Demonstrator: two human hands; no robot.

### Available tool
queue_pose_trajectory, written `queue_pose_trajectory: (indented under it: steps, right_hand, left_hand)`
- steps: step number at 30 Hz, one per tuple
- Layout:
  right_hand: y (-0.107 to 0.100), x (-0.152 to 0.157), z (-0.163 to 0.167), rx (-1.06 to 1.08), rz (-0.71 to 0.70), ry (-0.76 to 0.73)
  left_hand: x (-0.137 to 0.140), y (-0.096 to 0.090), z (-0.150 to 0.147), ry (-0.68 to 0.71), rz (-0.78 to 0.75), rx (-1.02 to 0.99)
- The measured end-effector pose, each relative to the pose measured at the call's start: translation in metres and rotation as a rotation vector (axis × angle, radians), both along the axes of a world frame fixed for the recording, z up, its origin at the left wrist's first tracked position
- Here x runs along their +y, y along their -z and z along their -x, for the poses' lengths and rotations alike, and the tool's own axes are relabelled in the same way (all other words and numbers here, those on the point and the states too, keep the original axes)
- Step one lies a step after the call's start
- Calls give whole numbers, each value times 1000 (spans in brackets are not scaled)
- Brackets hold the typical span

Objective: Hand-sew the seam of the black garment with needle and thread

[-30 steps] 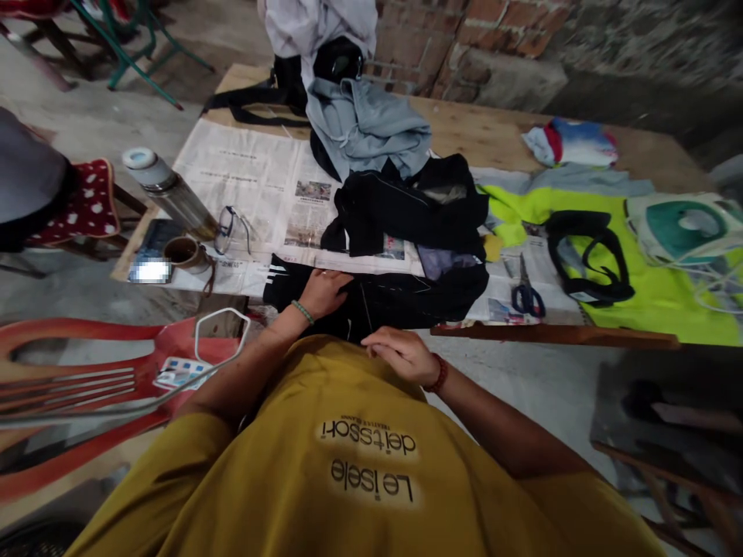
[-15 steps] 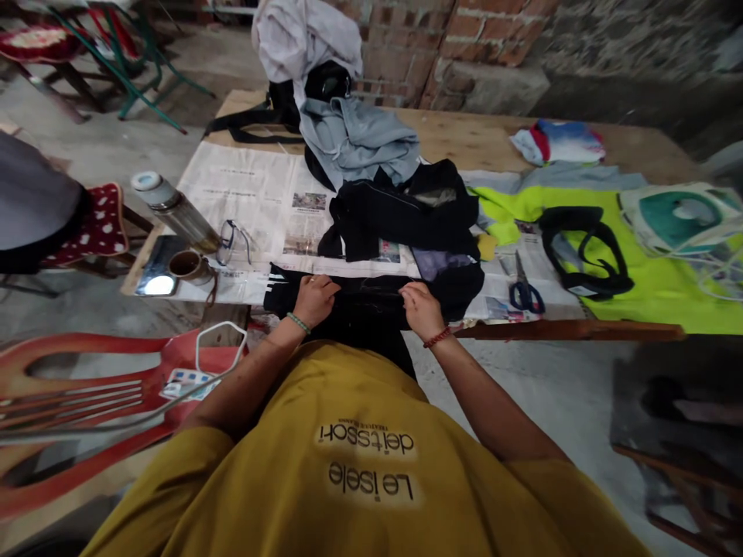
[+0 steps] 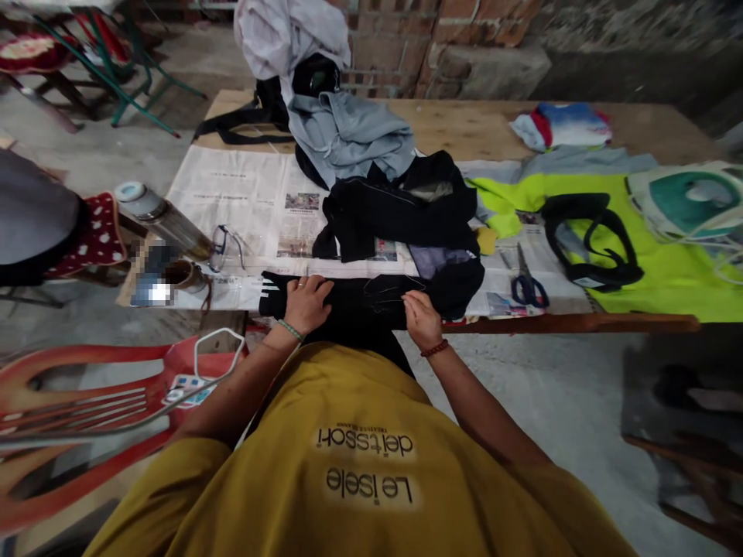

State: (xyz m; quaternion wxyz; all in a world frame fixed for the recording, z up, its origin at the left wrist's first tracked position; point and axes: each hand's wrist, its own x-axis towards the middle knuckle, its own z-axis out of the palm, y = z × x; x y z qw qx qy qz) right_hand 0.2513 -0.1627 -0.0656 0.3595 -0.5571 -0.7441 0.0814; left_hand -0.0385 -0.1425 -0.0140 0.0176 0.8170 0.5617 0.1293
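A black garment piece [image 3: 354, 298] with white stripes at its left end lies along the table's front edge. My left hand [image 3: 307, 304] rests on it near the stripes, fingers slightly apart and pressing the cloth. Over the right part of this cloth, my right hand [image 3: 422, 319] is closed in a pinch. A thin pale thread [image 3: 388, 291] loops across the black fabric to those fingertips; whether a needle is there too is too small to see. Behind lies a bunched black garment [image 3: 400, 213]. Scissors with dark blue handles [image 3: 528, 290] lie to the right of my right hand.
Newspaper [image 3: 232, 182] covers part of the wooden table. A flask [image 3: 166, 220], mug [image 3: 184, 276] and glasses [image 3: 225, 249] stand left. Grey clothing [image 3: 354, 135] is heaped behind. On the right are a neon-yellow garment [image 3: 673, 282], black strap [image 3: 592, 271] and iron [image 3: 688, 201]. A red chair [image 3: 156, 356] is left.
My left hand has shifted slightly left and now lies flatter on the cloth. The black fabric between my hands looks more spread out, and the thread loop shows more clearly.
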Motion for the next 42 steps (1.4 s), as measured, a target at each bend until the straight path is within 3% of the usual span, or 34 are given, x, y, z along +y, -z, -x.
queue_pose_trajectory:
  steps: [6, 11, 19, 28, 35, 42]
  right_hand:
    - [-4, 1, 0, 19, 2, -4]
    - [-6, 3, 0, 41, 31, 14]
    - [-11, 7, 1, 25, 8, 25]
    - [-11, 11, -1, 23, 51, 13]
    - [-10, 12, 0, 5, 40, 30]
    - [-9, 13, 2, 8, 37, 35]
  left_hand:
    - [-4, 12, -24, 214, -179, -103]
    - [0, 27, -27, 343, -294, -118]
    - [11, 23, -27, 185, -226, -173]
    - [27, 26, -29, 118, -17, -272]
    - [28, 28, -31, 55, 47, -337]
    - [32, 32, -38, 131, 49, -364]
